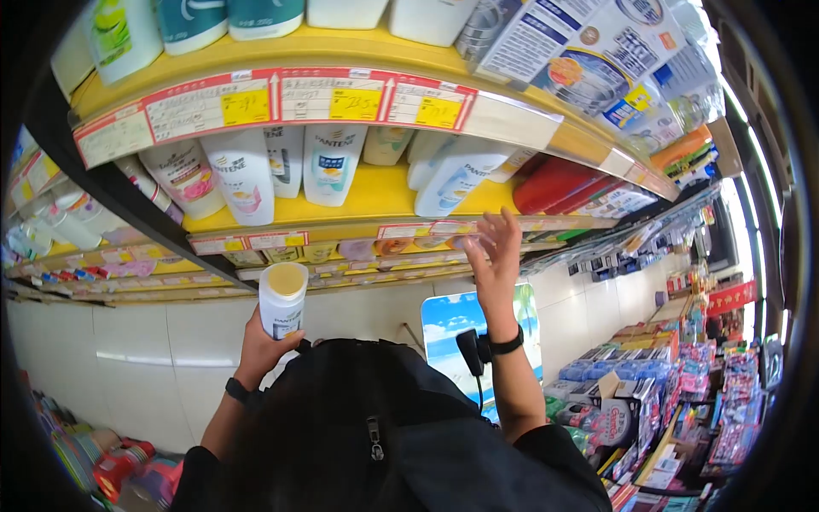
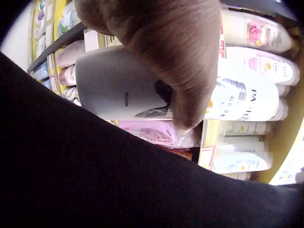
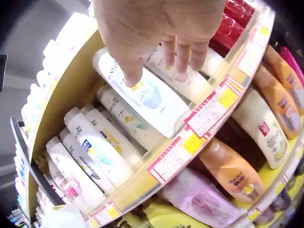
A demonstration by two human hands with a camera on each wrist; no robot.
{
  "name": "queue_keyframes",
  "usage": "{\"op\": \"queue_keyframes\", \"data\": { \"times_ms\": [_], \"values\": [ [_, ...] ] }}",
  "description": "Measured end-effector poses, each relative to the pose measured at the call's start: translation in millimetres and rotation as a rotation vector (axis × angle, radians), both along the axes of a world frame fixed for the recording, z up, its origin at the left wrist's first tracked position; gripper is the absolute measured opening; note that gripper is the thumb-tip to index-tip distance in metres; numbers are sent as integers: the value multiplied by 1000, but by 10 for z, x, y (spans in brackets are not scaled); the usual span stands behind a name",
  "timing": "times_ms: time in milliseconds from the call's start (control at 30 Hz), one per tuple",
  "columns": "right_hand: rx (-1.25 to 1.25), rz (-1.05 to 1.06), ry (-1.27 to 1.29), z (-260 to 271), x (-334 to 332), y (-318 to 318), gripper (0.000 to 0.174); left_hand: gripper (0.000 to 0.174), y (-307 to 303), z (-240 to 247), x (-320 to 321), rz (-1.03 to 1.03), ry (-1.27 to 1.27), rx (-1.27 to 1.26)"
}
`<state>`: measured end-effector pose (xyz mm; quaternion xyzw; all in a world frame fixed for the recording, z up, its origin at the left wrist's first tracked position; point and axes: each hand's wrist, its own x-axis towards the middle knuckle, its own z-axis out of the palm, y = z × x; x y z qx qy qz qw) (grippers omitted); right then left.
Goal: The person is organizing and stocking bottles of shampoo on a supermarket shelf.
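Observation:
My left hand (image 1: 261,350) grips a white Pantene bottle (image 1: 275,309) upright, its round yellowish end facing up. In the left wrist view the thumb lies across the bottle's grey, printed side (image 2: 111,88). My right hand (image 1: 499,256) is raised in front of the shelf and holds nothing, fingers loosely bent and spread. Nearest to it stands a white Pantene bottle with a pale blue label (image 1: 456,183), at the shelf's front edge and leaning. In the right wrist view the thumb overlaps that bottle's front (image 3: 161,102), while the other fingers hang over the bottle beside it.
More Pantene bottles (image 1: 333,166) line the yellow shelf (image 1: 294,209), with red packages (image 1: 563,189) at its right. A price-tagged upper shelf edge (image 1: 333,94) juts out above. Lower shelves hold orange bottles (image 3: 232,168). Stacked goods (image 1: 614,414) stand on the floor to the right.

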<state>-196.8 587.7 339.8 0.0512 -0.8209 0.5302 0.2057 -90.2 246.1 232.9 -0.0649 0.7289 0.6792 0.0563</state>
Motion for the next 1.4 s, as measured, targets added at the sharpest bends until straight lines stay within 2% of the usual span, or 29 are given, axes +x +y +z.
{"op": "queue_keyframes", "data": {
  "times_ms": [33,100,200,267,400,533,733,867,1033,1167,1267,1400],
  "values": [
    [-4,-22,7,59,-66,-91,74,61,-12,-41,15,12,-20,38],
    [31,-108,65,124,-202,-306,90,60,-28,-128,59,24,-3,28],
    [47,-168,187,68,-386,-539,97,58,-84,-206,125,80,14,21],
    [15,-205,216,28,-513,-619,97,58,-138,-264,172,100,4,-57],
    [39,-271,253,-64,-686,-638,101,56,-208,-248,265,131,-69,-12],
    [84,-274,328,-110,-733,-654,95,49,-276,-362,311,128,-23,-15],
    [70,-239,362,-6,-688,-664,86,47,-176,-359,347,149,4,-75],
    [31,-238,346,-105,-798,-584,84,46,-37,-335,397,177,27,-56],
    [-224,-28,274,-142,-846,-446,80,45,189,-182,437,180,15,-43],
    [-227,14,265,-167,-895,-149,79,45,396,-144,410,222,0,-43],
    [-214,-36,243,-125,-956,176,78,49,561,-118,383,208,-44,-117],
    [-249,-22,227,-123,-1078,566,76,48,793,-139,240,225,29,-109]
  ]
}}
